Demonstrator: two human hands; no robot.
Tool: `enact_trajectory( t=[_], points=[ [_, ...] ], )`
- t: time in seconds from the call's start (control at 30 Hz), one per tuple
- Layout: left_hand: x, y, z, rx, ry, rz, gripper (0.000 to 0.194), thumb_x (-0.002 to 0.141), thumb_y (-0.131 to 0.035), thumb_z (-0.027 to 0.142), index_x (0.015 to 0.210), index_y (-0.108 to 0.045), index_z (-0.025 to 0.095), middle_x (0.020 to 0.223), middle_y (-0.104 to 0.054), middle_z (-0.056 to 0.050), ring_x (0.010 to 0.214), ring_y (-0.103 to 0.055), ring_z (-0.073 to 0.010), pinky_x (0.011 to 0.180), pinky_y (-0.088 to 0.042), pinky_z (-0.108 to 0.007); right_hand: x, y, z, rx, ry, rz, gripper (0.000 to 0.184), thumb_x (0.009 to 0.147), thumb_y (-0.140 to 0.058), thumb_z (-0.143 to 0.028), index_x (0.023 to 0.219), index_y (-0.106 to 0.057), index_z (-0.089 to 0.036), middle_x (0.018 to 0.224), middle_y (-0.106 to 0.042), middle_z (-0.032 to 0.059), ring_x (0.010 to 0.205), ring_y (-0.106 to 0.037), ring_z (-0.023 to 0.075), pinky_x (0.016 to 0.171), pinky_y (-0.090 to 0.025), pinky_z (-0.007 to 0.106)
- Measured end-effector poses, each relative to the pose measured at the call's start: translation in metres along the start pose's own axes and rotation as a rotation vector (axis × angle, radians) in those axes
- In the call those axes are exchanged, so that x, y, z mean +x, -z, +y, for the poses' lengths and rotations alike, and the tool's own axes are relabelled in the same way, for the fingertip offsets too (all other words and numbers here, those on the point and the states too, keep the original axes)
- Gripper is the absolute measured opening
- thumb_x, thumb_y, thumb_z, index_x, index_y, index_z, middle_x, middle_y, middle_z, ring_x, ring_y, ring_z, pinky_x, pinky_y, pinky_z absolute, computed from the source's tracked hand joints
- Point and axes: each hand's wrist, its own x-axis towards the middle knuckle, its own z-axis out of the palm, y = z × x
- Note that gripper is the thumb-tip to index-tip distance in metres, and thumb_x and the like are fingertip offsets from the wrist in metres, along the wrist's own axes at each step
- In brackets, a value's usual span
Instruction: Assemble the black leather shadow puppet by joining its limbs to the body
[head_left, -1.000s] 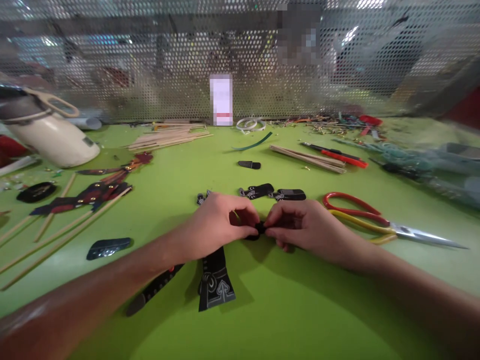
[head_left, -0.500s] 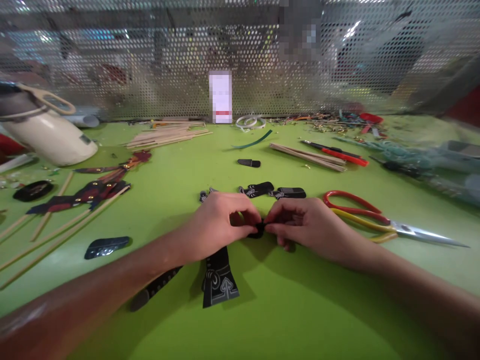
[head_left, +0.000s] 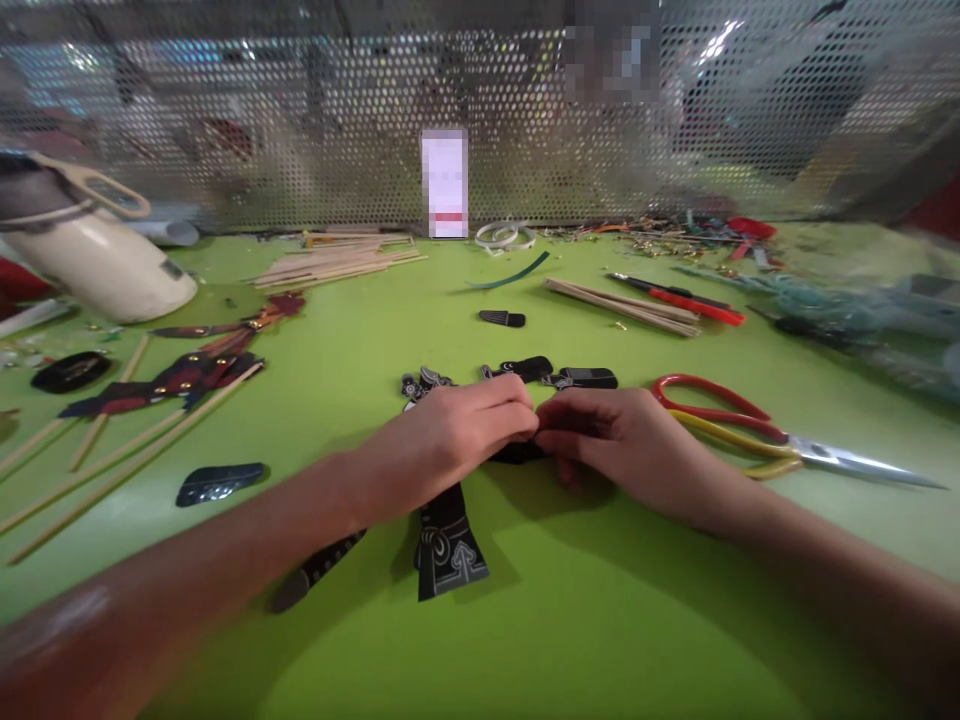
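Together, the left hand (head_left: 457, 430) and right hand (head_left: 630, 430) pinch a small, flat black piece (head_left: 516, 454) with narrowed fingers (head_left: 504, 410), its edge showing just below them, both hands angled inward.

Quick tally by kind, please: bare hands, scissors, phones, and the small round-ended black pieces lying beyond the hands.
Left hand and right hand: 2
Scissors: 1
Phone: 1
Round-ended black pieces: 3 (one farther off, two nearer)
Total: 7
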Motion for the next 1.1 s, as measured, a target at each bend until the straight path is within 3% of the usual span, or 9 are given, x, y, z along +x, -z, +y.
enact_trajectory(
  t=[0.2, 0.77, 0.97, 1.1],
  points=[
    [-0.001, 0.002, -0.007, -0.059, 0.058, -0.042, 0.021, 0.092, -0.054, 0.0, 0.106, -0.064, 0.012, 0.106, -0.065, -0.009, 0.099, -0.062, -0.0177, 0.086, -0.051, -0.03, 0.001, -0.002, 0.003, 0.115, -0.032, -0.01, 0.009, 0.088, -0.063, -0.026, 0.091, -0.063, -0.018, 0.062, -0.062, -0.0016, 0.051, -0.058, 0.01, 0.052, -0.051, 0.023],
    [0.001, 0.009, 0.0, 0.127, -0.088, -0.227, 0.017, 0.099, -0.053, 0.013, 0.104, -0.068, 0.007, 0.1, -0.069, -0.015, 0.098, -0.062, -0.0246, 0.085, -0.053, -0.039, -0.001, 0.0, 0.005, 0.026, -0.035, -0.01, 0.013, 0.095, -0.055, -0.029, 0.099, -0.061, -0.018, 0.062, -0.059, -0.0031, 0.05, -0.054, 0.0082, 0.047, -0.043, 0.019],
    [-0.001, 0.005, 0.009, 0.329, -0.165, -0.193, 0.023, 0.099, -0.044, 0.006, 0.099, -0.067, 0.009, 0.094, -0.068, -0.013, 0.086, -0.062, -0.0221, 0.075, -0.054, -0.034, 0.0, 0.0, 0.004, -0.004, -0.02, -0.009, 0.012, 0.094, -0.055, -0.028, 0.097, -0.061, -0.018, 0.065, -0.059, -0.0022, 0.053, -0.053, 0.0088, 0.05, -0.043, 0.02],
    [-0.001, 0.005, 0.01, 0.31, -0.118, -0.131, 0.023, 0.101, -0.043, 0.008, 0.103, -0.066, 0.008, 0.092, -0.067, -0.011, 0.085, -0.062, -0.0194, 0.077, -0.053, -0.031, 0.0, -0.001, 0.003, -0.012, -0.01, -0.02, 0.012, 0.093, -0.054, -0.027, 0.096, -0.062, -0.018, 0.062, -0.057, -0.0032, 0.051, -0.05, 0.0084, 0.048, -0.04, 0.02]
  ],
)
